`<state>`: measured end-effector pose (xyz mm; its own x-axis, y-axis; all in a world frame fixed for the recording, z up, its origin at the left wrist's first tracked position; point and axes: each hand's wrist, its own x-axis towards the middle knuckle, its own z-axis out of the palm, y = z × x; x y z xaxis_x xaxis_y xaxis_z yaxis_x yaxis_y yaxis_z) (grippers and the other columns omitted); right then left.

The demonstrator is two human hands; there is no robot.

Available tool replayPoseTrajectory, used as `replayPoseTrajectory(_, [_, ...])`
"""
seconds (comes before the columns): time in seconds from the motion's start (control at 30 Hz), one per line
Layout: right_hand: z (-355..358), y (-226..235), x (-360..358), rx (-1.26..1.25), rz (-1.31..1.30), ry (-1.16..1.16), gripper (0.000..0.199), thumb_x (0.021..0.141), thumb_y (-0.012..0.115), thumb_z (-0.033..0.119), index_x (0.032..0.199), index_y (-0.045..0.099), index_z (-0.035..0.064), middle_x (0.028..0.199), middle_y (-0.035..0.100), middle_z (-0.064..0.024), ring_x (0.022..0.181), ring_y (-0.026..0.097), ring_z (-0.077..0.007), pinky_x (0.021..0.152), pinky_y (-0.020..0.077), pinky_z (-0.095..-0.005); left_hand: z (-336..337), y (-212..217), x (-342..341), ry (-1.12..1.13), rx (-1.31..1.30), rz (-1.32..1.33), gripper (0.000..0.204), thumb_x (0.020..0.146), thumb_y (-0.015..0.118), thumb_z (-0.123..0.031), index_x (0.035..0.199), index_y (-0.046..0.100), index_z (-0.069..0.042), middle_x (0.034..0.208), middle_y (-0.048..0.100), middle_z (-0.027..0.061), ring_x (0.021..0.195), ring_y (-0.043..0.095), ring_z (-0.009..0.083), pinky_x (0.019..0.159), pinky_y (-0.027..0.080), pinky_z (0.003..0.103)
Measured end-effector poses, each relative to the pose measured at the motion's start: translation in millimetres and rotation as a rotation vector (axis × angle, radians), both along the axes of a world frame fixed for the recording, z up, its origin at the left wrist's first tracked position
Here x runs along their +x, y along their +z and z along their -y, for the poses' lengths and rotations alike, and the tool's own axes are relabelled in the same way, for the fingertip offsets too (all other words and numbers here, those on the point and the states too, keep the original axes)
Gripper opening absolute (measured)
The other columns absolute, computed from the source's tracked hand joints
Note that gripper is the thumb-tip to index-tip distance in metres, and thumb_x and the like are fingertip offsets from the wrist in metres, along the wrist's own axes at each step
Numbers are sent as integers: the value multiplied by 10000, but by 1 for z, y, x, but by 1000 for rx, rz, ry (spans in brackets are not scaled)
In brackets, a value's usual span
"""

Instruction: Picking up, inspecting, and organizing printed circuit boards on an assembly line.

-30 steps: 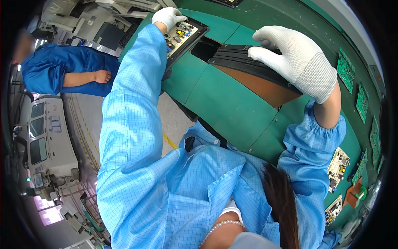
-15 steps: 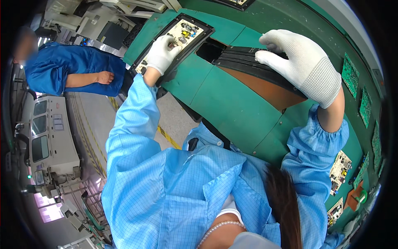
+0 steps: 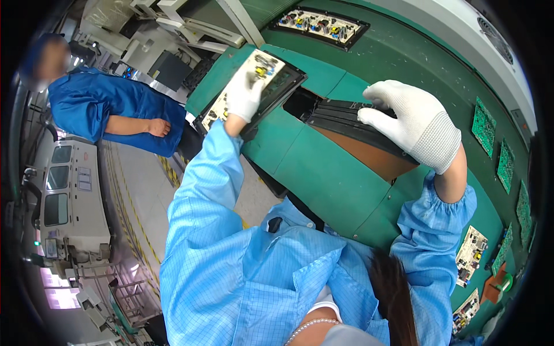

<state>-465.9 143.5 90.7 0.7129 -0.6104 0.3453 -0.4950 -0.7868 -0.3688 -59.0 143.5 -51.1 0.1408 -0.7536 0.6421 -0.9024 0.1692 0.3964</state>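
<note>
My left hand (image 3: 244, 98), in a white knit glove, is closed on a cream circuit board (image 3: 218, 109) with yellow and dark components. The board sits tilted and partly out of a black frame (image 3: 294, 78), whose inside shows along its right side. My fingertips are blurred. My right hand (image 3: 411, 124), also gloved, hovers over a row of black frames (image 3: 346, 118) set in a brown-walled opening (image 3: 369, 153) of the green bench. Its thumb and fingers are curved and apart, with nothing visible between them. Whether the thumb touches the frames I cannot tell.
Another filled frame (image 3: 321, 26) lies at the far side of the green bench (image 3: 323, 179). Green circuit boards (image 3: 483, 127) line the right, with cream boards (image 3: 471, 255) nearer me. A dark hole (image 3: 301, 102) adjoins the frames. A person in blue (image 3: 124, 109) stands at left.
The circuit board has come up out of its black frame with my left hand, baring the frame's inside. My right hand stays over the row of frames. The whole view has shifted.
</note>
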Motion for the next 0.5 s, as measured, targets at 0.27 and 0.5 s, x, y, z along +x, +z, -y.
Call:
replayPoseTrajectory(0.27, [2,-6,0,-144,21,23,356,900,693,321,1105,674,30,1001,676,-162,934,672,-345,833,539,-404,-63,137,19,-165,-3,-625,320,969,647,-221,1156,626,37,1011,668,62,918,605,119,847,479,252])
replayPoseTrajectory(0.5, [-7,10,21,-530,374,-10,552,842,774,272,1323,591,72,1259,635,-144,1157,613,-337,985,499,-396,-96,163,-66,-643,264,-971,461,952,663,-273,1288,565,27,1107,692,105,938,690,132,794,570,234])
